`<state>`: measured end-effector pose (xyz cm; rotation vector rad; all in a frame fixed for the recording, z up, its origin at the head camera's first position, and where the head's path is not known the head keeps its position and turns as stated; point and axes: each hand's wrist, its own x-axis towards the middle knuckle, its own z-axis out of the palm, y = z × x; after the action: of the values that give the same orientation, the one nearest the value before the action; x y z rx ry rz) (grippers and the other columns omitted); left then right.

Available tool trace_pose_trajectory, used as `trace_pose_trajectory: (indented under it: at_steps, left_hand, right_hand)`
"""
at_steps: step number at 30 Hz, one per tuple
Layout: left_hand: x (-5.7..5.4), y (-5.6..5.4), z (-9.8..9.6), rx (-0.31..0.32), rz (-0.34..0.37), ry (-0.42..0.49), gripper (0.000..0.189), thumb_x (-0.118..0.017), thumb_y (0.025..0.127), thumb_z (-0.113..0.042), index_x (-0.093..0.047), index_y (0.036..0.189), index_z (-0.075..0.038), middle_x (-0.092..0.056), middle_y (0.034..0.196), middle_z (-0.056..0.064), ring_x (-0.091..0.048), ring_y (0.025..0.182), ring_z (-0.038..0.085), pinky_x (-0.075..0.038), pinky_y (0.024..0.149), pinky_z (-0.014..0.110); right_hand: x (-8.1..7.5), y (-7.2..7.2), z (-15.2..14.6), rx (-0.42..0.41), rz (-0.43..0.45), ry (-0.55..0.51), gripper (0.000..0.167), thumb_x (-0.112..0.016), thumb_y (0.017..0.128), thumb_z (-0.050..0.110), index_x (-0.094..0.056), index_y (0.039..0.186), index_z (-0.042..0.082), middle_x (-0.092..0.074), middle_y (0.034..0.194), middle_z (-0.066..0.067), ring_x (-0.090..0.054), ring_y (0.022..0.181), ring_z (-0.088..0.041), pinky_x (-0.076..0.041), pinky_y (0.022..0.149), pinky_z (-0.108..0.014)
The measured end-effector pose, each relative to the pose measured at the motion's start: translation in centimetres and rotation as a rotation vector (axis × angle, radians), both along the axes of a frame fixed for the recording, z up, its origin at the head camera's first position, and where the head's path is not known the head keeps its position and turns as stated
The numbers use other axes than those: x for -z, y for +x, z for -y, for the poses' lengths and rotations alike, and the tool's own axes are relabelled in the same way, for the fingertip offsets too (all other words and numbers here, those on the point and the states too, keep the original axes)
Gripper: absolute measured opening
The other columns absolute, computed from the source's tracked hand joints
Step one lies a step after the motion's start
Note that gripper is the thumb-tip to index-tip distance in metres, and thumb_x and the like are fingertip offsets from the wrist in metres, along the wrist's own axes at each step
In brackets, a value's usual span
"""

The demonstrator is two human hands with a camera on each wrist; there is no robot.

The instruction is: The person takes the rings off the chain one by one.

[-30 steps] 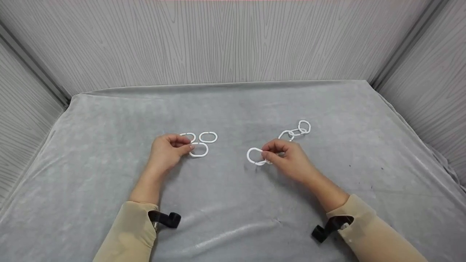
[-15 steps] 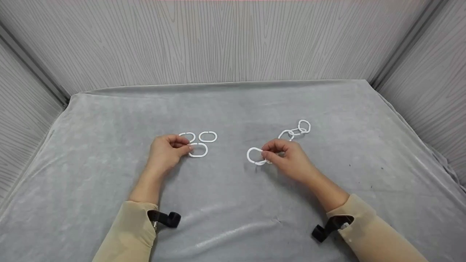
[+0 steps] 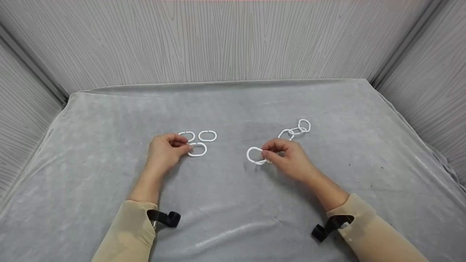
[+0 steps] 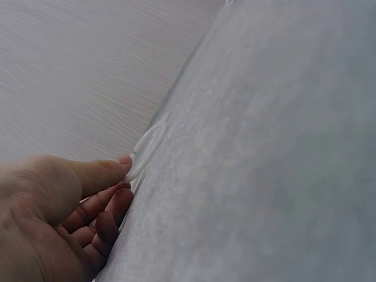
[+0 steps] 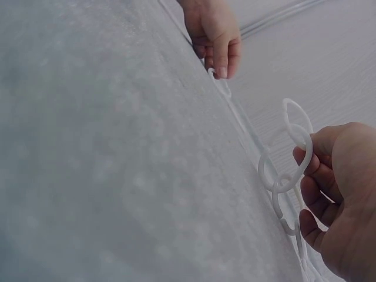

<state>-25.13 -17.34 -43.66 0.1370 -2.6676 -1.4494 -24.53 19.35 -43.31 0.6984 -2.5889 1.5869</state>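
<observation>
To the left of the white, plastic-looking chain of interlocked oval links (image 3: 291, 132), a loose white oval link (image 3: 197, 155) sits at or just above the soft-looking grey cloth (image 3: 225, 200); whether it touches is unclear. The left hand (image 3: 164, 151) pinches its end farthest from the chain between thumb and fingers, nearly closed. At the chain's near end, the right hand (image 3: 291, 160) pinches the white end link (image 3: 248, 154), the gap between thumb and forefinger almost gone.

Each piece should prove light, fairly stiff and a little slippery, while the chain likely folds freely at every joint. The rounded ends look the best place to take hold, leaving the split free. The loose link is slim, smooth and matt, with a small break in one long side. Two more loose white oval links (image 3: 207, 141) lie left of the chain too, flat and unlinked
</observation>
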Motion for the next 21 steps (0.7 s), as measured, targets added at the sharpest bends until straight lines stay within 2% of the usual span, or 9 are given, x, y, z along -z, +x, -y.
trace_pose_trajectory:
  at_steps: [8, 13, 18, 21]
  left_hand:
    - [-0.2, 0.1, 0.0, -0.026, -0.041, -0.03, 0.017, -0.087, 0.087, -0.011, -0.078, 0.097, -0.001, -0.075, 0.084, 0.006, -0.064, 0.078, 0.011, -0.047, 0.071, 0.021]
    - [-0.3, 0.1, 0.0, -0.031, -0.063, -0.045, 0.016, -0.087, 0.087, -0.011, -0.078, 0.097, -0.001, -0.075, 0.084, 0.006, -0.064, 0.079, 0.015, -0.046, 0.071, 0.021]
    - [-1.1, 0.3, -0.6, -0.037, -0.064, -0.028, 0.018, -0.086, 0.09, -0.016, -0.079, 0.1, -0.003, -0.075, 0.088, 0.008, -0.067, 0.085, 0.021, -0.048, 0.072, 0.022]
    - [-1.7, 0.6, -1.3, -0.026, -0.067, 0.006, 0.018, -0.086, 0.091, -0.017, -0.08, 0.101, -0.004, -0.075, 0.09, 0.008, -0.067, 0.086, 0.021, -0.049, 0.073, 0.022]
  right_hand:
    - [-0.1, 0.0, 0.1, 0.001, -0.001, 0.015, 0.006, -0.077, 0.098, 0.012, -0.079, 0.101, 0.008, -0.074, 0.087, 0.002, -0.067, 0.086, -0.016, -0.05, 0.078, -0.025]
    - [-0.2, 0.1, 0.1, 0.006, 0.003, 0.013, 0.005, -0.077, 0.097, 0.012, -0.079, 0.101, 0.008, -0.075, 0.087, 0.002, -0.067, 0.086, -0.016, -0.051, 0.076, -0.026]
    - [-0.2, 0.1, 0.2, 0.003, 0.002, 0.001, 0.005, -0.077, 0.097, 0.011, -0.08, 0.101, 0.008, -0.075, 0.087, 0.001, -0.066, 0.085, -0.016, -0.051, 0.077, -0.026]
    - [-0.1, 0.1, 0.2, 0.001, -0.001, -0.006, 0.005, -0.078, 0.097, 0.011, -0.08, 0.101, 0.008, -0.075, 0.087, 0.001, -0.066, 0.084, -0.016, -0.051, 0.075, -0.026]
